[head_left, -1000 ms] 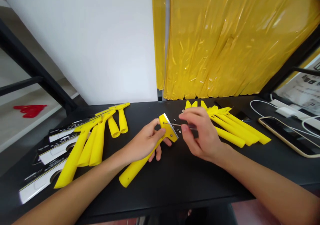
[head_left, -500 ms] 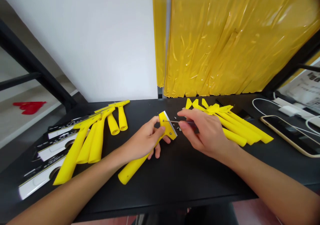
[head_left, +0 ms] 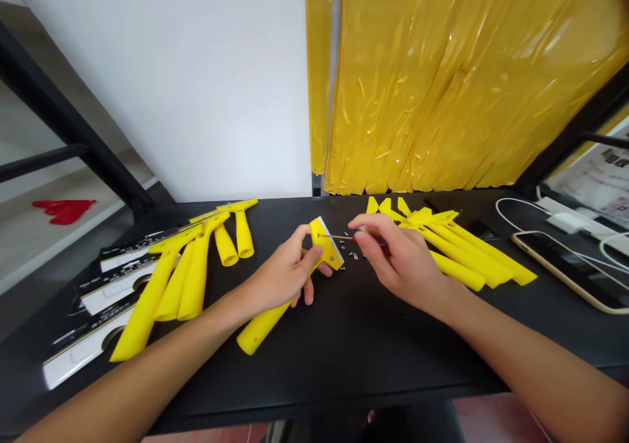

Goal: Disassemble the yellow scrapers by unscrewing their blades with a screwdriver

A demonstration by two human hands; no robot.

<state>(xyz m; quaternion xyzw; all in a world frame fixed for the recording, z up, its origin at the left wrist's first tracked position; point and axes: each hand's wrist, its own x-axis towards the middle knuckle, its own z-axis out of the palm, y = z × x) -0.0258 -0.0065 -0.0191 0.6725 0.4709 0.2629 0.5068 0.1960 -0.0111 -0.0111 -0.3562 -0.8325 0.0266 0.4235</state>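
Observation:
My left hand (head_left: 289, 269) is closed around the neck of a yellow scraper (head_left: 265, 328), whose head carries a pale blade along its far right edge. Pinched in my right hand (head_left: 405, 256) is a thin screwdriver (head_left: 339, 236); its tip meets a screw near the upper corner of the scraper head. A second screw shows lower on the head. Several small screws and nuts (head_left: 354, 255) lie on the black table (head_left: 354, 351) between my hands.
Yellow scrapers (head_left: 191, 279) and white-and-black packages (head_left: 88, 358) lie at the left. Several yellow handles (head_left: 472, 253) are at the right, beside a phone (head_left: 574, 269) and white cables. A white panel (head_left: 221, 89) and yellow plastic sheeting (head_left: 442, 82) stand behind.
The view has shifted slightly. The scraper head has tilted a little in my left hand, and more of the screwdriver and loose hardware shows. Both hands keep their holds.

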